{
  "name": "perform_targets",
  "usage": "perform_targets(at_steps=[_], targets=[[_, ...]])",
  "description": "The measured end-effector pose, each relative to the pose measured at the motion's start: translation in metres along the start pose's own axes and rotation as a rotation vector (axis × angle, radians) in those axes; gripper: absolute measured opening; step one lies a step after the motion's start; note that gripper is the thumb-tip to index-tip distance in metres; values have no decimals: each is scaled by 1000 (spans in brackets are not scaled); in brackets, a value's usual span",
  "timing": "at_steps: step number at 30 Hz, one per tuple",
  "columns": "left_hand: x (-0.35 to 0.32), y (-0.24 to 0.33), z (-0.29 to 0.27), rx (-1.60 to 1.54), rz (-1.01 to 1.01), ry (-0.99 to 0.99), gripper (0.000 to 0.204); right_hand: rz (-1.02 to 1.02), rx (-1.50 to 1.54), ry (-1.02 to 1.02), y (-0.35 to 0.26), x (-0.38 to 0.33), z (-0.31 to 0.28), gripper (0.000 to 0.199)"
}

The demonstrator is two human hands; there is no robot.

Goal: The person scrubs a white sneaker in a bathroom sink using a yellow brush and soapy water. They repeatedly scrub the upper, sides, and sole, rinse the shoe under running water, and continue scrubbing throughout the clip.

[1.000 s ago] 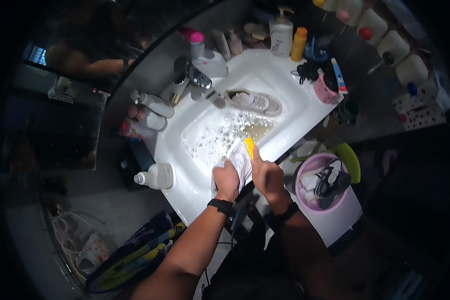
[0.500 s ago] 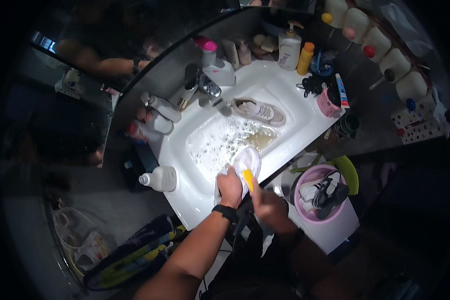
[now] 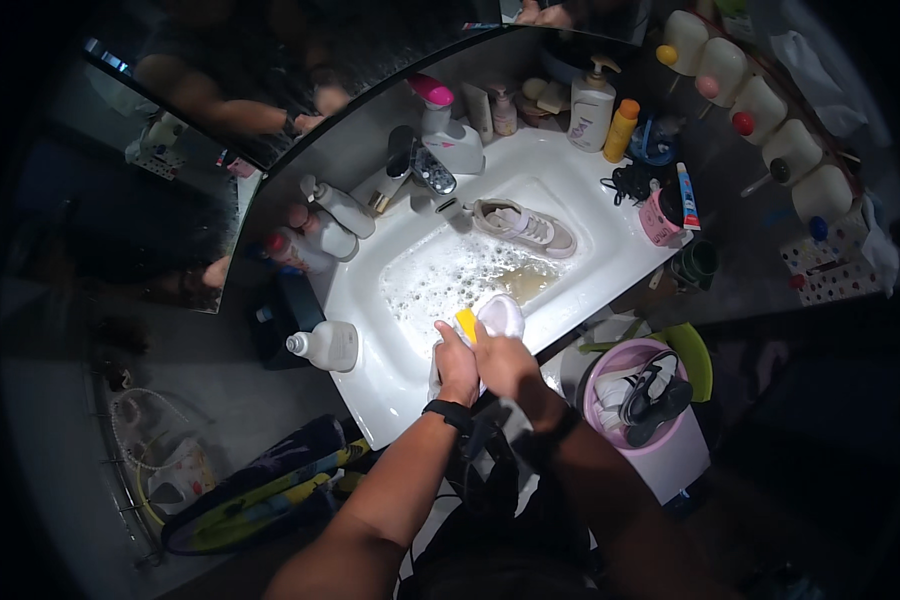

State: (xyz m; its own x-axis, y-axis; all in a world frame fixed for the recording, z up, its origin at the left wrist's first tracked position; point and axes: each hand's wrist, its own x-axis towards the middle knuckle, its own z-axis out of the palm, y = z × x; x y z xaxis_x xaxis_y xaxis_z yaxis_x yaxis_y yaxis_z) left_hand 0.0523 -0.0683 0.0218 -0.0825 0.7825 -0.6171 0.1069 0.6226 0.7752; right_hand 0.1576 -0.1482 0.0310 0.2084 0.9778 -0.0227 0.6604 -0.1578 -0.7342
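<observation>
Over the near edge of the white sink (image 3: 370, 405), my left hand (image 3: 456, 370) is closed around a white shoe (image 3: 502, 316), whose rounded end points away from me. My right hand (image 3: 508, 365) grips a yellow brush (image 3: 465, 321) and presses it against the shoe near my left thumb. Both hands cover much of the shoe, and the bristles are hidden. A beige sneaker (image 3: 526, 228) lies in the sink beyond, beside foamy, brownish water (image 3: 435, 270). The faucet (image 3: 432, 172) stands at the sink's back edge.
Spray and pump bottles (image 3: 452, 145) line the back ledge. A white bottle (image 3: 327, 346) stands on the left rim. On the right rim sits a pink container (image 3: 660, 218). A pink basin (image 3: 610, 430) of shoes is at lower right, with a mirror (image 3: 300, 70) at upper left.
My right hand has moved left and away from me with the brush, across the shoe toward my left hand. The whole view has shifted slightly. My left hand keeps its hold.
</observation>
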Motion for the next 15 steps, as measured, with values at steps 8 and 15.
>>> perform_targets(at_steps=[8, 15], targets=[[0, -3, -4, 157, -21, -12, 100, -198, -279, 128, 16, -19, 13, 51], [13, -16, -6, -22, 16, -92, 96, -277, -303, 243, -21, -15, -20, 42]])
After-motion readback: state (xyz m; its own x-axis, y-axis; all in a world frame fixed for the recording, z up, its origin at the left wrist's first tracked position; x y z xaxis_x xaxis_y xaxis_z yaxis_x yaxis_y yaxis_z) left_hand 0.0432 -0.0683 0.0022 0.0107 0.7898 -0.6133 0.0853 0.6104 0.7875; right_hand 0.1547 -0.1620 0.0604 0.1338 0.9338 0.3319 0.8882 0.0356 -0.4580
